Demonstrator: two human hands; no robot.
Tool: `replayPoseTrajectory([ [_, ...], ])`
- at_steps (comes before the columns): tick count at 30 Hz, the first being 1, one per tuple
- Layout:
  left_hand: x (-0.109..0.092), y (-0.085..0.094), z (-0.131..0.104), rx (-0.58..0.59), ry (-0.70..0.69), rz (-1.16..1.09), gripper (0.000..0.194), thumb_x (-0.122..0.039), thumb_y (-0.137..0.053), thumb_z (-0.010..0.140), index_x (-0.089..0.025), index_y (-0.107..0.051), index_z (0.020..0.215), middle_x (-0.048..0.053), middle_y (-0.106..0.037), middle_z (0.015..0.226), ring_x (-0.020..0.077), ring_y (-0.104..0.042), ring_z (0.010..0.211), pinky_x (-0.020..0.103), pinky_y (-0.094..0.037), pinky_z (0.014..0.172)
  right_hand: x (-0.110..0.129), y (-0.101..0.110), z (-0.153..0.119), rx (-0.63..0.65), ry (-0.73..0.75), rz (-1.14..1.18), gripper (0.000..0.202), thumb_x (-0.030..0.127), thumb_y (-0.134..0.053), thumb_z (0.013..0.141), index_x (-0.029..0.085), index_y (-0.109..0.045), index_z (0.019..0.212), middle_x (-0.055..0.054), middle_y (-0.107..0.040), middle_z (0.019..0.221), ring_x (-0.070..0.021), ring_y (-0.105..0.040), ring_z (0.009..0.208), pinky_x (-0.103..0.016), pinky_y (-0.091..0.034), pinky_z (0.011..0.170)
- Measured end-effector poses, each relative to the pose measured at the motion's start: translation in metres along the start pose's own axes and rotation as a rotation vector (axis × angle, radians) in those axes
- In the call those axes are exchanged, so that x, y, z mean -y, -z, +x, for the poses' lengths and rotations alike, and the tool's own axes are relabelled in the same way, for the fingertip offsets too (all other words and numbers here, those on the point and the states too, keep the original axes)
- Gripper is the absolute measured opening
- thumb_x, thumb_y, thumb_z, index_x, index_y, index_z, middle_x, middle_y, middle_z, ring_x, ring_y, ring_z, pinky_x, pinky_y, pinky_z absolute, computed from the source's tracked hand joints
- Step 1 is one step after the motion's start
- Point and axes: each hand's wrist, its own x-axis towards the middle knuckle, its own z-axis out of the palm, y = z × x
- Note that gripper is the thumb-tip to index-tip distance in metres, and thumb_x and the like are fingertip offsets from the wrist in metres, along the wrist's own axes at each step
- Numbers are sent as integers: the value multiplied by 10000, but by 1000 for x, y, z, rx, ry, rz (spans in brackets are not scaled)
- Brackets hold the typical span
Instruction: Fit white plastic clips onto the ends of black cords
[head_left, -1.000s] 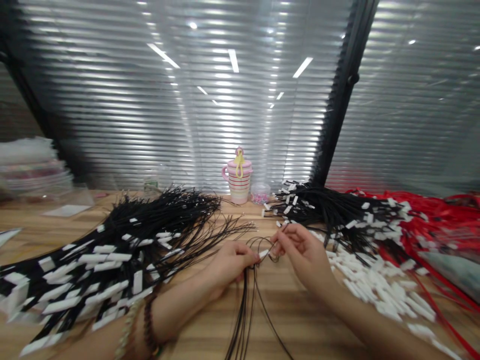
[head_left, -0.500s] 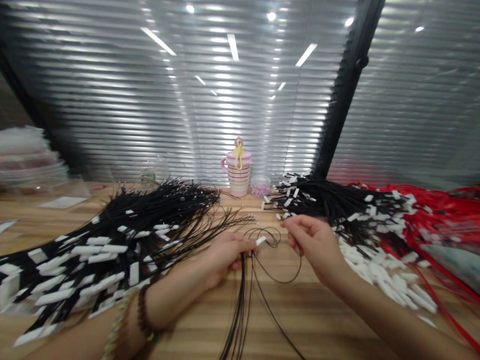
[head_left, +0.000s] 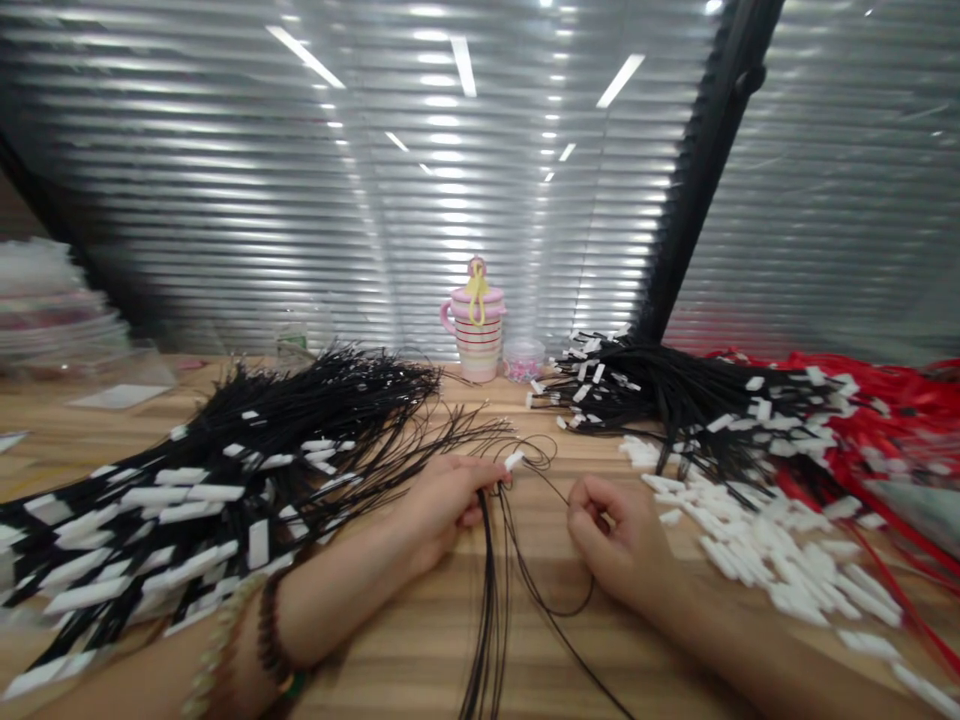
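Note:
Near the middle, my left hand [head_left: 450, 495] pinches a small white tag [head_left: 514, 460] and the tops of several thin black cords [head_left: 491, 600] that hang toward the front edge. My right hand [head_left: 611, 530] is closed at the right of it, its fingers curled on a black cord that loops across from the left hand. Small cord loops lie just beyond the white tag. Left of my left hand is a large bundle of black cords with white tags [head_left: 202, 495].
A pink striped cup [head_left: 478, 335] and a small clear tub [head_left: 523, 360] stand at the back. Another black bundle [head_left: 667, 385], loose white pieces [head_left: 780, 550] and red cords [head_left: 900, 410] lie right. Clear containers [head_left: 60, 310] are stacked far left.
My right hand has moved down toward me and turned, fingers now curled in, drawing a line of cord from the left hand. My left hand keeps its pinch on the tag. The view has shifted slightly.

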Motion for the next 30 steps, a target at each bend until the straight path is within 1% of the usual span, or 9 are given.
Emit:
replayPoseTrajectory([
  [9,2,2,2,13,-19,12,224,-269,-661,613,-59,-613,676,-10,-421,576,19,-282,430,146,-142,349,-1,-1,2,-21,-31,-17,157,156,-412,655,146,-402,499,43,-352,408,-62,-344,388,-176,-247,402],
  [17,3,2,1,9,-20,-19,191,-245,-668,598,-76,-607,662,-13,-435,573,16,-299,422,145,-152,341,-1,-1,1,-28,-8,-18,156,150,-410,653,146,-399,497,44,-345,407,-61,-341,386,-177,-247,403],
  [22,5,4,3,-3,-46,2,242,-271,-690,579,-85,-593,700,-14,-454,589,21,-327,427,148,-188,344,-1,-1,1,-25,-9,-18,156,152,-410,659,148,-399,503,44,-346,409,-63,-347,390,-179,-253,410],
  [30,10,7,5,27,-70,9,269,-305,-696,586,-97,-590,719,-21,-452,589,27,-335,441,150,-221,357,0,-1,1,-22,20,-24,153,143,-413,658,150,-397,505,45,-345,410,-63,-348,388,-180,-254,412],
])
